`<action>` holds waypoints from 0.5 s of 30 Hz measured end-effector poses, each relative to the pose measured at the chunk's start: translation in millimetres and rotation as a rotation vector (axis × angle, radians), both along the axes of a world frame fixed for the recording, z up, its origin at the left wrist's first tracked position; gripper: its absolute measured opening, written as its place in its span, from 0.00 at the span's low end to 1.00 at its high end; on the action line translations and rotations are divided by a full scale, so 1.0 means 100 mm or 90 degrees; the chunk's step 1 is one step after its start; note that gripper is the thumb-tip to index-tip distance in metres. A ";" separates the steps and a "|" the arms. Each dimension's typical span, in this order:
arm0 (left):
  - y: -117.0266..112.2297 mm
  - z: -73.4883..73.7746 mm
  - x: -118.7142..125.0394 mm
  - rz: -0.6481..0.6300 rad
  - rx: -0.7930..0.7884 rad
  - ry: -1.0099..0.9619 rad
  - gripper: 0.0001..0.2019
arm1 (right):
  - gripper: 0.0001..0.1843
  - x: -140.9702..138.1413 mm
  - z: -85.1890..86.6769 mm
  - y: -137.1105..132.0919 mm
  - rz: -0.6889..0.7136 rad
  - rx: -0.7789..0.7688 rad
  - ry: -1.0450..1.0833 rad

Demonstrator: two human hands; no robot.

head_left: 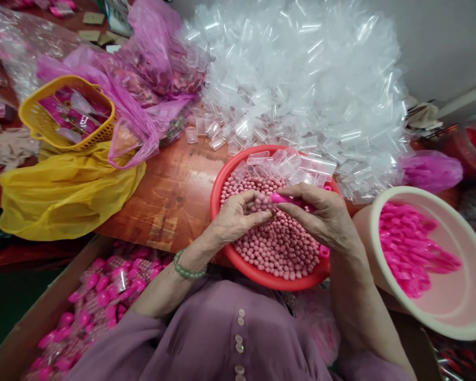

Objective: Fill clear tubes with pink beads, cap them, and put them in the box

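Note:
Over a red basin (218, 182) of small round pink beads (277, 254), my two hands meet. Between its thumb and fingers, my left hand (236, 214) grips a clear plastic tube (262, 203) with pink beads showing inside. My right hand (321, 214) pinches a bright pink plastic piece (280, 198), its tip close to the tube's end; whether they touch I cannot tell. The fingers partly hide both parts. Several empty clear tubes (281, 161) lie on the beads at the basin's far side. Bright pink bits (324, 251) show at its right edge.
A large heap of clear tubes (301, 69) covers the table behind. At right stands a pale bucket (466, 227) with bright pink pieces (408, 243). Left are a yellow basket (39, 124), a yellow bag (71, 196) and purple bags (154, 32). Bead-filled pink items (103, 291) fill a box below.

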State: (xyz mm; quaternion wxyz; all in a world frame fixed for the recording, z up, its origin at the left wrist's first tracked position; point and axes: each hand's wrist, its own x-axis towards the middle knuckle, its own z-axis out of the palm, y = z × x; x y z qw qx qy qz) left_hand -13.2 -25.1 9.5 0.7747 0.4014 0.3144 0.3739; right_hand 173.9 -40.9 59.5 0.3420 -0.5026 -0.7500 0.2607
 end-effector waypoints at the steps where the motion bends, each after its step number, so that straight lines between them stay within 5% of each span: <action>1: 0.00 0.00 0.00 -0.001 -0.007 -0.011 0.14 | 0.09 0.01 0.03 0.02 0.022 -0.001 -0.011; 11: 0.00 0.00 0.00 -0.059 -0.044 -0.045 0.15 | 0.13 0.06 0.24 0.16 0.160 -0.071 -0.123; 15: 0.00 0.00 0.00 -0.057 -0.071 -0.038 0.15 | 0.12 0.17 0.30 0.11 0.125 -0.010 -0.222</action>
